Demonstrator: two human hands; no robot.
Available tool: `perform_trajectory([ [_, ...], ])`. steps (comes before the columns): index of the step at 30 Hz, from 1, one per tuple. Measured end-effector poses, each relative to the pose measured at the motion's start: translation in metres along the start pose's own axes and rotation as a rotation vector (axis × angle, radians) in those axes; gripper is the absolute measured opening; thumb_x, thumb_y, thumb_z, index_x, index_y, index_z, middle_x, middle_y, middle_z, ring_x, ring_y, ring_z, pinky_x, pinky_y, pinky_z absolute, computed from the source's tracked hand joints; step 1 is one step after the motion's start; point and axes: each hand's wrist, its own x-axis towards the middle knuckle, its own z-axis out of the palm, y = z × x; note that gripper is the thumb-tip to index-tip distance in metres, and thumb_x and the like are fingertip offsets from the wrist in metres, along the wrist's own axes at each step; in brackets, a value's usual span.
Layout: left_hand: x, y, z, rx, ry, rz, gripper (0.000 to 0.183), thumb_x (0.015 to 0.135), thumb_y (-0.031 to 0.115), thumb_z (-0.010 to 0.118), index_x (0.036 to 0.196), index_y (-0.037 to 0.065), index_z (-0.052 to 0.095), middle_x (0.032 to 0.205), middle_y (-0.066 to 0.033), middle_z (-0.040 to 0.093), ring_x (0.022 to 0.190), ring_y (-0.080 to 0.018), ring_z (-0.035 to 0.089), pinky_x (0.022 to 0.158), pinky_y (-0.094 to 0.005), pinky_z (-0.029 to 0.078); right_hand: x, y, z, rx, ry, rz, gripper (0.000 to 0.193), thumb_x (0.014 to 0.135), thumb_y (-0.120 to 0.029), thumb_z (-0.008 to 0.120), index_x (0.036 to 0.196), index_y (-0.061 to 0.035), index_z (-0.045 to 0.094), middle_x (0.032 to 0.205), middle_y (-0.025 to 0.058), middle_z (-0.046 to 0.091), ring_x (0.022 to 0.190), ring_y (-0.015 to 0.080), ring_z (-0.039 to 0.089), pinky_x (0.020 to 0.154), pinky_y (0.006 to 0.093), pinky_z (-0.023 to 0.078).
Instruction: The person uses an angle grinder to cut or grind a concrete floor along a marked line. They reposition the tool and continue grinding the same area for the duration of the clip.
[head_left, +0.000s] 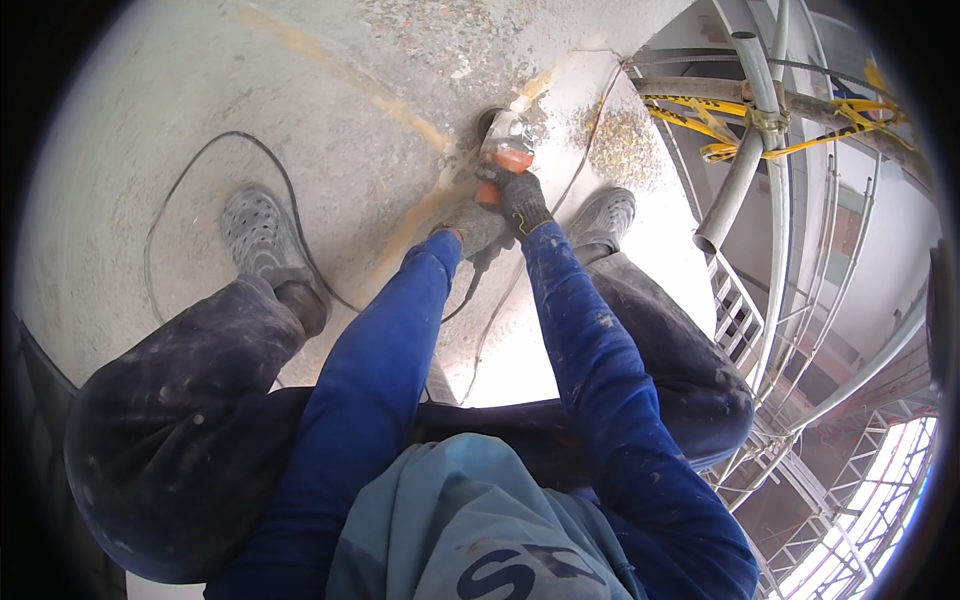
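An orange and grey angle grinder (508, 156) is held out in front of me, low over the dusty concrete surface (330, 140). Its round disc (489, 122) meets the concrete at the far end of the tool. My right hand (524, 200), in a dark knit glove, is wrapped round the grinder's body just behind its head. Behind it, my left hand (474, 226), in a dusty grey glove, closes round the rear of the grinder. A dark cord (476, 280) runs from the tool's back end toward me. Yellowish strips (405, 120) cross the concrete beside the disc.
A black cable (240, 133) loops round my left shoe (262, 225). A thin cable (590, 140) passes near my right shoe (606, 213). Beyond the slab's right edge stand scaffold pipes (775, 190) wrapped with yellow tape (720, 150), above a drop with metal framework (830, 510).
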Motion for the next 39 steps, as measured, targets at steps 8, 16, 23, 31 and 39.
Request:
perform_trajectory([
  [8,-0.011,-0.026,0.007,-0.136,0.021,-0.06,0.018,0.085,0.026,0.084,0.089,0.01,0.079,0.071,-0.0062,0.074,0.054,-0.0193,0.068,0.052,-0.0371,0.056,-0.018,0.012,0.008,-0.229,-0.039,-0.057,0.067,0.082,-0.039,0.095,0.126,0.0046,0.071,0.108,0.0133,0.077,0.09,0.024,0.074,0.079,0.0386,0.06],
  [16,0.01,-0.018,0.01,-0.135,-0.035,-0.021,0.017,0.086,0.023,0.084,0.086,0.007,0.077,0.069,-0.0057,0.073,0.049,-0.0191,0.065,0.051,-0.0378,0.055,-0.014,0.004,-0.004,-0.11,0.015,-0.019,0.069,0.079,-0.038,0.095,0.127,0.0054,0.071,0.111,0.0155,0.078,0.095,0.0265,0.075,0.085,0.04,0.06],
  [23,0.039,0.019,-0.007,-0.026,-0.045,-0.004,0.015,0.084,0.022,0.082,0.087,0.009,0.077,0.067,-0.0063,0.073,0.05,-0.0205,0.067,0.052,-0.0379,0.055,0.026,-0.018,-0.016,-0.113,0.043,-0.008,0.072,0.08,-0.04,0.093,0.129,0.0073,0.069,0.112,0.0181,0.077,0.098,0.0294,0.076,0.086,0.0412,0.061],
  [31,0.05,0.048,-0.002,0.044,-0.068,0.042,0.017,0.086,0.026,0.082,0.086,0.01,0.076,0.067,-0.0063,0.073,0.053,-0.0201,0.07,0.053,-0.0374,0.058,0.051,-0.031,-0.038,-0.13,0.026,-0.047,0.075,0.079,-0.043,0.093,0.128,0.0087,0.07,0.113,0.019,0.078,0.1,0.03,0.077,0.087,0.0417,0.061],
  [39,0.046,0.066,-0.013,0.077,0.003,-0.014,0.019,0.079,0.024,0.088,0.088,0.009,0.08,0.073,-0.0048,0.076,0.059,-0.0195,0.072,0.057,-0.0367,0.06,0.06,-0.035,-0.039,-0.042,0.044,-0.024,0.072,0.081,-0.041,0.093,0.128,0.0082,0.07,0.113,0.0182,0.078,0.099,0.0282,0.077,0.088,0.0402,0.061],
])
